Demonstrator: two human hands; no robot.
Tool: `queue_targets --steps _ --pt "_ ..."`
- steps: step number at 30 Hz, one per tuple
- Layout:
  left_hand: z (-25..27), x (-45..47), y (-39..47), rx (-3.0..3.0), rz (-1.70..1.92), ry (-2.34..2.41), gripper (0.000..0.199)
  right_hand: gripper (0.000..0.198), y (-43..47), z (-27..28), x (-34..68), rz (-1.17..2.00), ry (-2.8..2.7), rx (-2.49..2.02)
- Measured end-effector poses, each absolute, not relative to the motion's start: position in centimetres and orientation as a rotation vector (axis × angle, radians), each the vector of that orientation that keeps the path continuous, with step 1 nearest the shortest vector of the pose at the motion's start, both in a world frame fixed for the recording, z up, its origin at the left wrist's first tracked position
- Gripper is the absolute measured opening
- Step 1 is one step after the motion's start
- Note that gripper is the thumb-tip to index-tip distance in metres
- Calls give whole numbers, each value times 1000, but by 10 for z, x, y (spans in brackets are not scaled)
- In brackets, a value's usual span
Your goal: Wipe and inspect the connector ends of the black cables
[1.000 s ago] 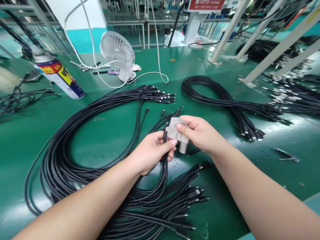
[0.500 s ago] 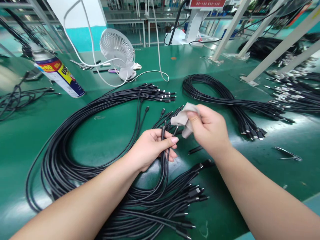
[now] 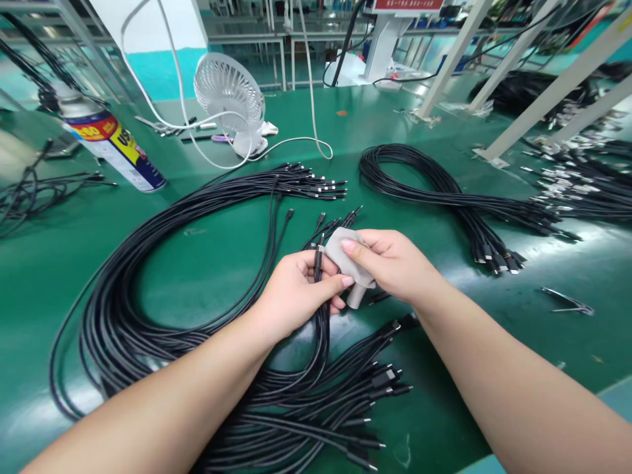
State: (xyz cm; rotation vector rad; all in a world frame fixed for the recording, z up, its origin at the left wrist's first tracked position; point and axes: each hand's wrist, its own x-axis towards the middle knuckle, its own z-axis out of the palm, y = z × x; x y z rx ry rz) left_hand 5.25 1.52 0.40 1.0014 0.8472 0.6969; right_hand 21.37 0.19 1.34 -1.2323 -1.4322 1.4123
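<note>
My left hand point(image 3: 301, 289) is closed around a few black cables point(image 3: 322, 329), their plug ends pointing up past the fingers. A light grey cloth point(image 3: 343, 253) is pinched in my right hand point(image 3: 395, 263) and pressed near the plugs at my left fingertips; it hides part of them. Beneath and left of my hands, a big looped bundle of black cables point(image 3: 118, 289) curves over the green table. Its lower plug ends point(image 3: 385, 378) fan out toward the right, and the upper plug ends point(image 3: 316, 184) lie behind my hands.
A second coiled cable bundle point(image 3: 409, 174) lies back right, near more cables with silvery ends point(image 3: 567, 184). Metal tweezers point(image 3: 567, 301) rest at right. A spray can point(image 3: 113, 141) and a white fan point(image 3: 230, 99) stand back left. Slanted posts point(image 3: 538, 99) rise at right.
My right hand has moved down and left, bringing the cloth onto the cable ends at my left fingers. The cloth now lies flatter under the thumb. My left hand has barely shifted.
</note>
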Motion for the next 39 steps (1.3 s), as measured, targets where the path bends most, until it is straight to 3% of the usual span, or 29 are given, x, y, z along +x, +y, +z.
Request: queue_targets --steps 3,8,10,14,17,21,34,39 --pt "3 53 15 997 713 857 23 35 4 13 215 1250 -1524 -1306" --pt "3 54 15 972 694 882 25 39 10 15 221 470 -1815 -1480" --pt "2 54 15 962 699 880 28 40 10 17 226 396 -1723 -1486" --pt "1 54 15 955 711 885 34 32 9 14 237 860 -1369 -1340" --pt "2 53 14 969 701 883 34 40 7 10 235 1299 -1424 -1232" --pt "5 53 15 1024 699 887 32 34 5 7 223 1647 -1445 -1164" --pt "4 54 15 1003 711 909 33 35 7 10 219 1466 -1373 -1224" --pt "6 53 15 956 669 912 25 30 6 9 220 1351 -1430 -1256"
